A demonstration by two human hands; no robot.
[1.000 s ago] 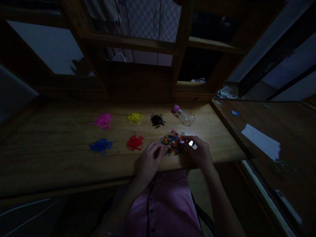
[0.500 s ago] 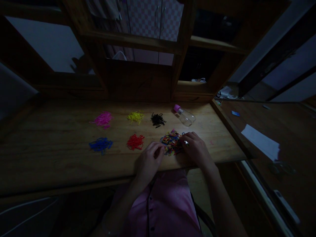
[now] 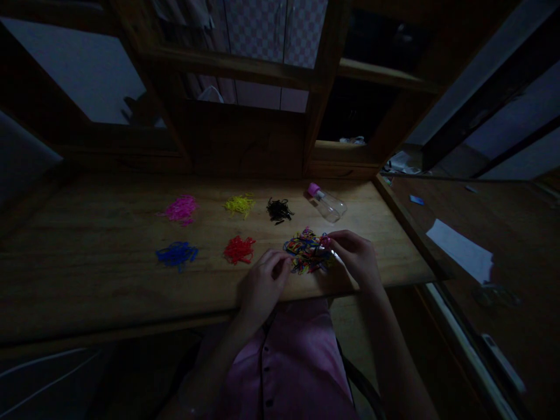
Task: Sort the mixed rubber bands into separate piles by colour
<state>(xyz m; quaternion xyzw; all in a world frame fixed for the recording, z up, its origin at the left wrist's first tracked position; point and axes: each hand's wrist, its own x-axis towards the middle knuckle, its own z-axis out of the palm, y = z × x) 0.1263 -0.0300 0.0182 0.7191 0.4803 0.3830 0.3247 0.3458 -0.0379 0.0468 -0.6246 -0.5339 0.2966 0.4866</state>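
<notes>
A pile of mixed-colour rubber bands (image 3: 306,252) lies on the wooden table in front of me. My right hand (image 3: 356,254) is closed in a pinch at the pile's right side, with a few pinkish rubber bands (image 3: 324,240) between thumb and fingertips. At the left edge of the pile, my left hand (image 3: 268,279) keeps thumb and forefinger pressed together; what they hold, if anything, is too small to make out. Sorted heaps of red bands (image 3: 238,249), black bands (image 3: 279,210), yellow bands (image 3: 238,204), blue bands (image 3: 177,254) and pink bands (image 3: 181,210) lie apart from each other.
A clear bottle with a pink cap (image 3: 328,205) lies on its side behind the mixed pile. Wooden shelving (image 3: 245,140) rises along the table's back edge. On the brown surface to the right are white papers (image 3: 461,251) and a small blue item (image 3: 416,200).
My right hand has drawn back slightly to the right and lifted, now showing pinkish bands in its fingertips. The left hand has stayed almost in place.
</notes>
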